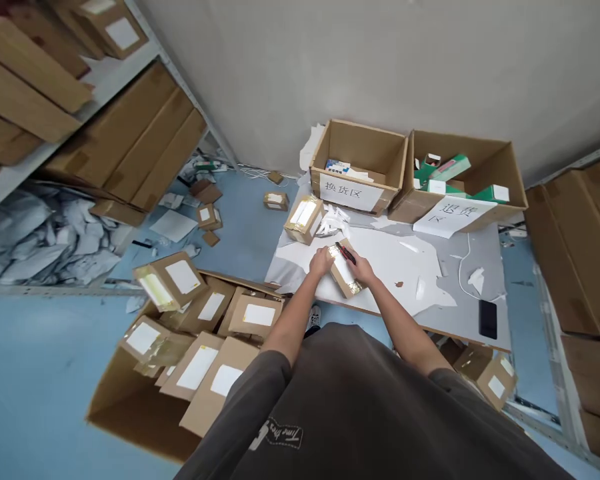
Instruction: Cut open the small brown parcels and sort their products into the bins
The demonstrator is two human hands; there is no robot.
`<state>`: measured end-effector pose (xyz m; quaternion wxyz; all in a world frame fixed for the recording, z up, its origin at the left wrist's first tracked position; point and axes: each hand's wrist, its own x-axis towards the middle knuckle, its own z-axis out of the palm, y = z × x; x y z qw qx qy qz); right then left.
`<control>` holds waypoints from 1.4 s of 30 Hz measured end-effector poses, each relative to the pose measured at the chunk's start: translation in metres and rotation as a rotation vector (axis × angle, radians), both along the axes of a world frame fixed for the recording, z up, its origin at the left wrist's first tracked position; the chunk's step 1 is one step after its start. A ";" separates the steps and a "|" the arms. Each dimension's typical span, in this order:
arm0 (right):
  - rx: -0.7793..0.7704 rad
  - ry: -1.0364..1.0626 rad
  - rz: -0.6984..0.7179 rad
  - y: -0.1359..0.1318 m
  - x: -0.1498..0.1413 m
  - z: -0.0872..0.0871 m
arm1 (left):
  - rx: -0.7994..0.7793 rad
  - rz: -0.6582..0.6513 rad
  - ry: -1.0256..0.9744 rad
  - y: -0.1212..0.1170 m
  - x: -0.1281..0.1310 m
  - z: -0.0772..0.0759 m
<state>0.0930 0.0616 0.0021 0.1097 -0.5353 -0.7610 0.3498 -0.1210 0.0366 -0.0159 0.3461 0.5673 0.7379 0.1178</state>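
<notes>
A small taped cardboard box [344, 275] with a white label lies near the front of the table, between my hands. My left hand [321, 261] is closed on its left side. In my right hand [362, 267] is a black and red utility knife [345, 253], held over the top of the box. Whether the blade touches the tape is too small to tell. Another taped cardboard box [304, 219] with a white label sits at the table's left side, beside some crumpled white paper [334, 221].
Two open cartons with paper signs, the left carton [363, 143] and the right carton [485, 150], stand at the table's back. A phone [487, 319] lies at the right. A large carton [125, 400] of several boxes is at my left. Shelves [100, 97] flank the left side.
</notes>
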 end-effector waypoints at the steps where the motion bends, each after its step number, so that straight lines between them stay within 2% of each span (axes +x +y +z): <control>1: -0.001 -0.055 0.021 -0.001 -0.004 0.002 | 0.016 0.010 0.013 -0.004 0.002 0.001; 4: -0.014 -0.191 0.045 -0.001 -0.013 0.009 | 0.038 -0.055 0.052 -0.008 0.010 0.004; 6: -0.024 -0.235 0.072 0.003 -0.016 0.015 | -0.004 -0.131 0.056 -0.009 0.013 0.004; 9: -0.024 -0.289 0.110 0.012 -0.019 0.023 | -0.071 -0.180 0.043 -0.007 0.013 -0.001; 12: -0.024 -0.338 0.135 0.018 -0.023 0.023 | -0.085 -0.196 0.031 -0.004 0.009 -0.008; 19: 0.018 -0.269 0.115 0.011 -0.021 0.006 | -0.087 -0.184 0.023 -0.006 0.008 -0.012; 22: -0.027 -0.331 0.132 0.017 -0.026 0.011 | -0.083 -0.189 0.028 -0.006 0.010 -0.009; 26: -0.060 -0.383 0.178 0.019 -0.027 0.026 | -0.133 -0.172 0.047 -0.007 0.010 -0.003; 31: -0.129 -0.431 0.165 -0.009 -0.007 0.043 | -0.144 -0.171 0.070 -0.009 0.009 0.004; 39: -0.214 -0.611 0.247 -0.088 0.056 0.072 | -0.171 -0.187 0.181 -0.008 0.008 0.012; 42: -0.225 -0.642 0.251 -0.107 0.065 0.080 | -0.185 -0.226 0.267 -0.007 0.008 0.015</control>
